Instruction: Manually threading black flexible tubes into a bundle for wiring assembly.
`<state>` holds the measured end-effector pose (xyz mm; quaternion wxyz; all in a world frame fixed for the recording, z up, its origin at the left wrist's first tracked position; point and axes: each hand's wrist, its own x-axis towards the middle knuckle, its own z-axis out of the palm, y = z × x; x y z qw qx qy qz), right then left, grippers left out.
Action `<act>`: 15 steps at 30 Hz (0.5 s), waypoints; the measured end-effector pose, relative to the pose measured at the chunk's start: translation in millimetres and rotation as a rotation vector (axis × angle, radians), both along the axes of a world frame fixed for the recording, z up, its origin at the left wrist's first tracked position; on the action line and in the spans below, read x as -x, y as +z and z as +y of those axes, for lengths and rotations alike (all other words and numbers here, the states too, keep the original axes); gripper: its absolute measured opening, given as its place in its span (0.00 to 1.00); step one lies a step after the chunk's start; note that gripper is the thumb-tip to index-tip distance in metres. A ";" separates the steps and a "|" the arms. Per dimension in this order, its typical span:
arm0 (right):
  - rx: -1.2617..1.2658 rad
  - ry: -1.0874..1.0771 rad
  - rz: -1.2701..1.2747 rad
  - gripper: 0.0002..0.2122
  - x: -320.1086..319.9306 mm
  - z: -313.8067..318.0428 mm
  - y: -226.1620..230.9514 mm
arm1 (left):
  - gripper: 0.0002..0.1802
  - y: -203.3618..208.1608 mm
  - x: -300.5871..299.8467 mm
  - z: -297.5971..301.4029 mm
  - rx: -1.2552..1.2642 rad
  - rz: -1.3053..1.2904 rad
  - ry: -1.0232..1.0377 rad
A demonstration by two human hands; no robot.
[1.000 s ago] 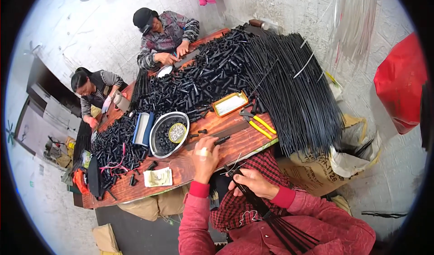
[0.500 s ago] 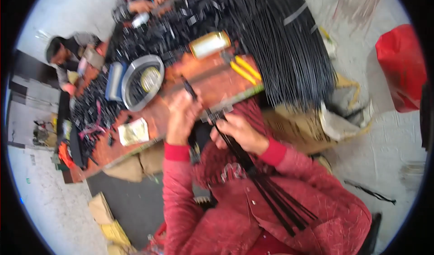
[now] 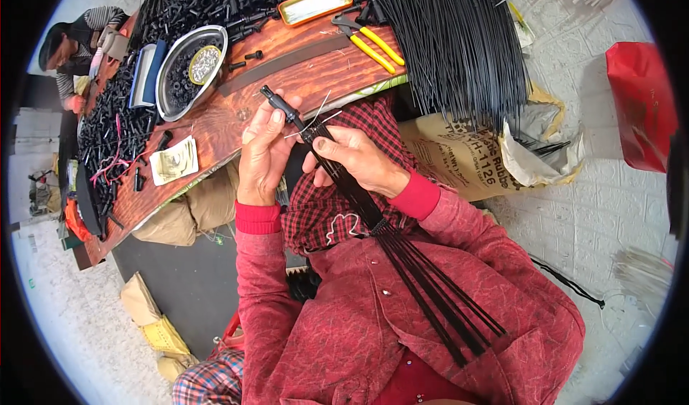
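My left hand (image 3: 263, 146) pinches a black plastic tube fitting (image 3: 280, 104) between thumb and fingers, its narrow end pointing up and left. My right hand (image 3: 362, 162) is closed around the upper end of a bundle of thin black ribs (image 3: 373, 218), which look like umbrella ribs. The bundle is tied partway down and fans out across my red jacket. Thin silvery wire (image 3: 320, 121) sticks out where the fitting meets the rib ends. Whether the ribs are fixed to the fitting, I cannot tell.
The wooden table (image 3: 215, 128) bears heaps of black fittings (image 3: 215, 3), a metal bowl (image 3: 161, 92), an orange-rimmed tray (image 3: 316, 4), yellow-handled pliers (image 3: 378, 49) and a dark flat bar (image 3: 287, 62). Long black rods (image 3: 459, 53) overhang its right end above a sack (image 3: 452, 154). Another person (image 3: 82, 46) sits far left.
Both hands and the bundle have shifted up and left in the picture. The fitting and the rib ends are now closer together. The view has turned slightly and become sharper.
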<state>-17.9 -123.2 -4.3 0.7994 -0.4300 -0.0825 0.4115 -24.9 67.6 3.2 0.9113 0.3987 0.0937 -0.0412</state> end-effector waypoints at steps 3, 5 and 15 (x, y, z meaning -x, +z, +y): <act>0.025 -0.001 -0.008 0.16 -1.4 0.0 1.1 | 0.29 -1.6 1.1 -0.7 -0.059 -0.030 -0.031; 0.023 0.005 -0.011 0.16 -3.3 1.4 2.5 | 0.29 1.3 0.4 1.4 -0.083 -0.034 -0.048; 0.026 -0.002 -0.009 0.16 -4.2 4.1 -1.2 | 0.27 9.7 2.0 0.0 -0.229 -0.020 -0.041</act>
